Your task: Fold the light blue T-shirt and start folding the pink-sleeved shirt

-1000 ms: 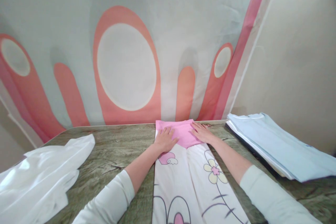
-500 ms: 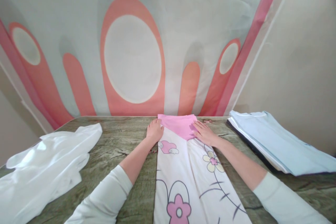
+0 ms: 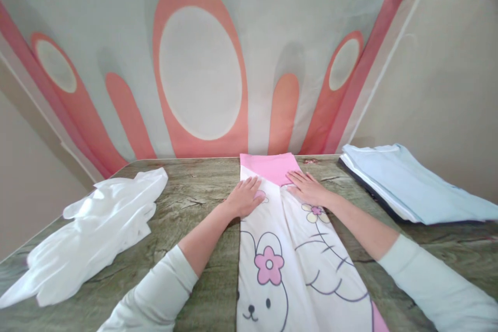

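A long folded white garment (image 3: 288, 259) with a pink end, printed flowers and a cartoon animal face lies lengthwise on the wood-patterned table (image 3: 194, 187). Its pink end reaches the table's far edge. My left hand (image 3: 245, 197) rests flat on the garment's left side, over part of a pink heart print. On the right side, my right hand (image 3: 308, 188) lies with fingers stretched across the border of the pink part, above a yellow flower print. Neither hand grips the cloth. The garment's near end is cut off by the bottom of the view.
A crumpled white cloth (image 3: 97, 233) is spread on the left of the table. At the right, a stack of folded clothes (image 3: 412, 181) has a light blue piece on top and darker cloth beneath. Behind the table stands a wall covering (image 3: 260, 52) with coral shapes.
My left hand has slid from the garment's left edge inward and nearer onto its white part. My right hand stays by the pink border. The view has tipped down, showing the animal face.
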`<state>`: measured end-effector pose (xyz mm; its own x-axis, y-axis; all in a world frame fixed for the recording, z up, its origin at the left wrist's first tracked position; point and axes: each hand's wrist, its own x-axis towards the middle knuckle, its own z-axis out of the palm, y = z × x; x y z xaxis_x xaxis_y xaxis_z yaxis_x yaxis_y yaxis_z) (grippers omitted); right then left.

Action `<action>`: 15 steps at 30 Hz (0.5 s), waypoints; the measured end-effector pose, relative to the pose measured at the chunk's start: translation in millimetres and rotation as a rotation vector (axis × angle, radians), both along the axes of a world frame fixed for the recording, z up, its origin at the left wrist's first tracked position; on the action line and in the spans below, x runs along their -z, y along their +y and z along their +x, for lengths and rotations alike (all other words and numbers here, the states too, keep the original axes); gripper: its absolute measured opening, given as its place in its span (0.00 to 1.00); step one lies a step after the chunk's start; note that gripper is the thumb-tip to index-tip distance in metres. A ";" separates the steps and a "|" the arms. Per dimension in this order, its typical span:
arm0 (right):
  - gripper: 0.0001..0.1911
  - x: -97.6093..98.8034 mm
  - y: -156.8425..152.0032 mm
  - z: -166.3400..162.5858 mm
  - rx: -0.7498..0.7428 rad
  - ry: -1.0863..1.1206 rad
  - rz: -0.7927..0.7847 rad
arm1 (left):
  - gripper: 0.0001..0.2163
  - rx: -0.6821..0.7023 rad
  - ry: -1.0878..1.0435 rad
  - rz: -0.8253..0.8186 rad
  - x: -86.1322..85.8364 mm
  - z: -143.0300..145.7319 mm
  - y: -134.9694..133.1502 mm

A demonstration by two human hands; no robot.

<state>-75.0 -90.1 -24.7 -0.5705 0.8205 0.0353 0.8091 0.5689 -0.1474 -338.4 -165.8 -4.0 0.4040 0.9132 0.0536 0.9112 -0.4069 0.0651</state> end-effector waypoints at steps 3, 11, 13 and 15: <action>0.37 -1.3 -0.6 12.2 0.140 -0.021 0.021 | 0.28 -0.061 0.022 0.000 -4.7 -0.5 -8.8; 0.35 -3.2 -52.9 -13.9 -0.171 0.067 0.081 | 0.31 0.045 -0.010 -0.062 -12.4 35.4 -88.2; 0.34 -0.3 -59.8 -18.4 -0.226 0.058 0.050 | 0.31 0.052 -0.025 -0.078 -14.1 37.5 -103.7; 0.34 3.2 -60.3 -19.0 -0.210 0.046 0.041 | 0.31 0.059 -0.033 -0.098 -17.4 35.1 -115.0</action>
<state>-94.0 -150.4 -27.9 -0.7259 0.6811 0.0960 0.6650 0.7306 -0.1551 -303.3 -280.8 13.4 0.4567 0.8894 -0.0206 0.8825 -0.4500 0.1366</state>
